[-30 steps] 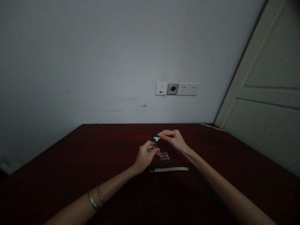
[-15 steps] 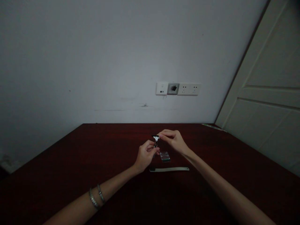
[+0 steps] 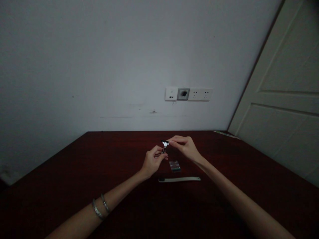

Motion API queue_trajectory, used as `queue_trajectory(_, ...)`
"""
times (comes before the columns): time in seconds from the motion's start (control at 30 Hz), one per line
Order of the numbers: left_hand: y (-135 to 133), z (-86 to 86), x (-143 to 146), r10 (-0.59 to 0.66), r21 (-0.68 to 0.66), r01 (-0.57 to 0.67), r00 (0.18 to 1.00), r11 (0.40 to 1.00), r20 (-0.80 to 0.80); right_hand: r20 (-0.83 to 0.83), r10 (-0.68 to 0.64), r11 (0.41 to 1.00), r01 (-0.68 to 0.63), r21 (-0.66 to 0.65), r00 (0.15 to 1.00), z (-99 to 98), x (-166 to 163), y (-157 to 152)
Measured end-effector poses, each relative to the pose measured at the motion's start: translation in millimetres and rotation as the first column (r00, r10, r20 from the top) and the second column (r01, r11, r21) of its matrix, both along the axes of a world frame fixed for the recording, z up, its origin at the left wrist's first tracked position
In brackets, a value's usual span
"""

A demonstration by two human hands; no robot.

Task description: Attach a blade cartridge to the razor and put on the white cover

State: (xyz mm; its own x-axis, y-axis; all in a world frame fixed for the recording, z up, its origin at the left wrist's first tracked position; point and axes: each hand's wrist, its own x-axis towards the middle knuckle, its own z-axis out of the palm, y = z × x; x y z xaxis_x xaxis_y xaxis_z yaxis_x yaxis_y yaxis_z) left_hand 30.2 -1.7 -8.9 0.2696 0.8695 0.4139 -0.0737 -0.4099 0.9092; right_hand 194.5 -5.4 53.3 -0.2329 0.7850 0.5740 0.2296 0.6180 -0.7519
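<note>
A small razor [image 3: 164, 146] with a silver neck and dark head stands upright above the dark red table [image 3: 74, 186]. My left hand [image 3: 152, 162] is closed round its handle from below. My right hand [image 3: 185, 147] pinches the razor's head from the right with thumb and forefinger. Just below my hands a clear green cartridge case [image 3: 174, 165] lies flat on the table. Nearer to me lies a long pale toothbrush [image 3: 179, 179], its dark bristle end pointing left.
A white wall rises behind the table with a row of sockets [image 3: 188, 94]. A pale panelled door [image 3: 281, 99] stands at the right. Two bracelets [image 3: 101, 207] ring my left wrist.
Both hands have lifted the razor slightly higher and away from the cartridge case. My left fingers have loosened a little round the handle.
</note>
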Motion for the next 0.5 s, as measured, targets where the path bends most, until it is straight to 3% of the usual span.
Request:
queue_trajectory(0.23,1.4,0.9,0.7,-0.01,-0.009,0.01,1.0,1.0,0.006,-0.032,-0.005,0.998,0.003,-0.059,0.999,0.0,-0.2,1.4)
queue_trajectory(0.5,7.9,9.1,-2.2,0.001,-0.028,-0.001,1.0,1.0,0.025,-0.174,-0.097,0.958,0.045,-0.282,0.98,-8.0,8.3,15.8)
